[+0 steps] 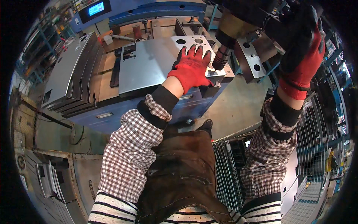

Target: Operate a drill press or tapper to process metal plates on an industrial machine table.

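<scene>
My left hand [192,68], in a red glove with dark fingertips, lies flat with spread fingers on a silvery sheet-metal panel [147,65]. The panel has round holes at its far right end and a rectangular cutout at the left. Just right of that hand, the dark tool holder [222,56] of a drilling machine points down, its tip close to the panel's right end. My right hand [304,59], gloved alike, is raised beside the dark machine head [257,13]. Its fingers stretch upward; whether they touch a lever is lost in the dark.
Several similar bent panels [69,71] stand stacked at the left of the worktable. Bolts, blocks and a wrench [123,38] lie behind the panel. A holed metal piece [251,61] sits right of the tool. A wire basket [227,175] is beside my legs; a lit screen [96,9] is far left.
</scene>
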